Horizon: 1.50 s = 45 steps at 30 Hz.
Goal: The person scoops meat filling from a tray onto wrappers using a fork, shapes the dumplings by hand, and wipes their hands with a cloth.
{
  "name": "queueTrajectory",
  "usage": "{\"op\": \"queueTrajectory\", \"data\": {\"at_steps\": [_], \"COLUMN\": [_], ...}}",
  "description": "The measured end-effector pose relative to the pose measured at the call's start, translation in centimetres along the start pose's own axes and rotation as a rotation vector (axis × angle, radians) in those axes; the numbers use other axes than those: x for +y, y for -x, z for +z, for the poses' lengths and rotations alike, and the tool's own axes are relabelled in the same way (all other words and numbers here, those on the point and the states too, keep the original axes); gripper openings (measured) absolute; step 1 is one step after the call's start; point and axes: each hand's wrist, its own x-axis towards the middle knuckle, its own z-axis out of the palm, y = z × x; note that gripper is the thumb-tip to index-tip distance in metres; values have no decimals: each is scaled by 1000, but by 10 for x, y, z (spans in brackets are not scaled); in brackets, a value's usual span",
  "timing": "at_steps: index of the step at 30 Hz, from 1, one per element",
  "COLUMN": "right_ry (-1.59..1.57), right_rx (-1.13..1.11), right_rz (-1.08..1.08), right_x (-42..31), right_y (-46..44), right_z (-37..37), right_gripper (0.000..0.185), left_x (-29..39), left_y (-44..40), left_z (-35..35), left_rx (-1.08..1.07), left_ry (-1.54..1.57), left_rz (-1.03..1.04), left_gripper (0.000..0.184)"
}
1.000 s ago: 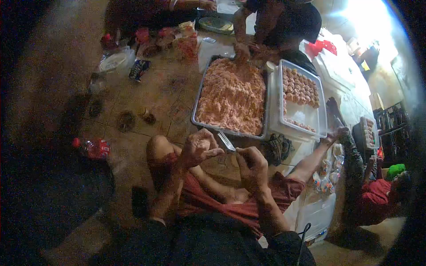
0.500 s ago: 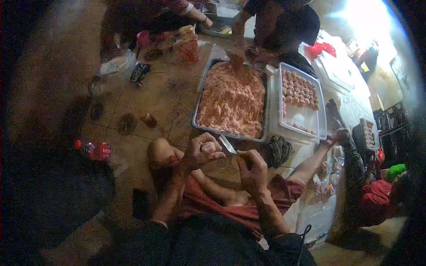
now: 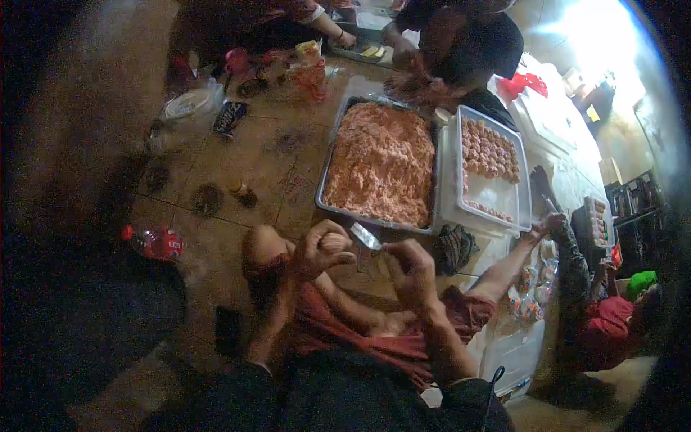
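Observation:
My left hand point(image 3: 314, 253) is curled, palm up, around a pinkish lump of minced meat point(image 3: 334, 243). My right hand point(image 3: 413, 268) grips the handle end of a flat-bladed metal utensil point(image 3: 366, 236). Its shiny blade points up and left, close to the lump but apart from it. Just beyond both hands lies a dark-rimmed tray point(image 3: 374, 219) heaped with minced meat point(image 3: 381, 165). To its right stands a clear plastic box point(image 3: 525, 194) with rows of meatballs point(image 3: 489, 147) at its far end and more along its near edge.
A dark crumpled bag point(image 3: 455, 248) lies beside the tray. On the tiled floor to the left are a red-capped bottle point(image 3: 160, 243) and a small jar point(image 3: 243, 194). Co-workers sit across the tray and at the right, where another box of rolls point(image 3: 597, 219) stands.
The blade has turned to show its flat face and shifted slightly left. The co-worker's hand across from me has left the meat tray. My left hand still holds the lump.

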Motion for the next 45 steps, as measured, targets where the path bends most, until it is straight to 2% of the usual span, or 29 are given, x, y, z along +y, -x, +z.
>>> {"op": "queueTrajectory", "data": {"at_steps": [1, 3, 5, 6, 8, 10, 11, 12, 13, 14, 15, 16, 17, 18, 20, 22, 25, 27, 28, 30, 33, 35, 36, 38, 39, 40, 41, 43, 45], "right_ry": [49, 96, 458, 459, 626, 593, 577, 560, 817, 927, 1039, 772, 679, 583, 296, 247, 104, -15, -86, -96, -119, -94, 50, 82, 111, 126, 121, 57, 71], "right_rx": [56, -4, -155, -146, -157, -242, -286, -331, 3, 156, 369, 39, -82, -187, -279, -385, -240, -195, -198, -175, -143, -176, -135, -81, -32, -153, -156, -95, -67], "right_rz": [-47, -1, -142, -144, -155, -173, -181, -187, -639, -876, -1091, -797, -692, -575, -394, -200, -200, -121, -42, -32, 25, -40, -156, -161, -175, -41, -41, 22, -19], "right_x": [-6, -12, 3, 12, 39, 91, 109, 126, 128, 129, 131, 106, 122, 133, 129, 99, 120, 91, 63, 16, 18, 1, 8, 11, 12, -24, -35, -42, -40], "right_y": [-9, -36, -66, -78, -98, -111, -116, -121, -126, -127, -128, -127, -129, -132, -136, -132, -110, -96, -91, -76, -49, -40, -34, -21, -20, -26, -25, -22, -21], "right_z": [-4, -10, -3, 5, 30, 59, 66, 73, 73, 70, 68, 52, 50, 47, 34, 13, 7, -4, -11, -18, -6, 0, 9, 8, 8, -13, -19, -29, -28], "right_gripper": [12, 15, 19, 19, 34, 40, 43, 46, 31, 23, 17, 17, 15, 13, 10, 9, 8, 8, 9, 10, 13, 18, 21, 21, 20, 17, 17, 15, 15], "left_x": [-7, -22, -37, -40, -48, -33, -4, 11, 23, 29, 20, 13, 7, 0, 9, 3, 13, 32, 37, 43, 36, 32, 30, 31, 32, 36, 38, 31, 24], "left_y": [7, 17, 16, 12, 15, 20, 28, 30, 30, 30, 30, 29, 28, 29, 27, 23, 18, 15, 14, 6, -7, -15, -16, -16, -14, -11, -10, -12, -15], "left_z": [-5, -8, -8, -6, -10, -16, -20, -23, -25, -27, -30, -30, -31, -32, -27, -29, -23, -20, -21, -19, -11, -3, 0, 5, 5, 4, 3, -1, -3], "left_rx": [3, 36, 88, 110, 145, 111, 37, 40, 56, 72, 75, 105, 134, 134, 161, 125, 99, 106, 76, 8, 0, 14, 15, 20, 17, 9, 0, -19, -29], "left_ry": [125, 315, 435, 476, 496, 329, 43, 43, -158, -361, -362, -376, -388, -386, -66, -35, -8, -7, -99, -288, -409, -420, -411, -397, -374, -338, -313, -302, -287], "left_rz": [-40, -103, -127, -128, -102, -82, -76, -78, -116, -151, -152, -88, -24, -25, -115, -99, -63, -45, -103, -202, -97, 44, 86, 148, 156, 149, 148, 149, 171], "left_gripper": [34, 34, 34, 34, 35, 35, 36, 36, 37, 37, 37, 37, 37, 37, 41, 42, 44, 43, 45, 46, 46, 46, 45, 45, 45, 45, 45, 45, 45]}}
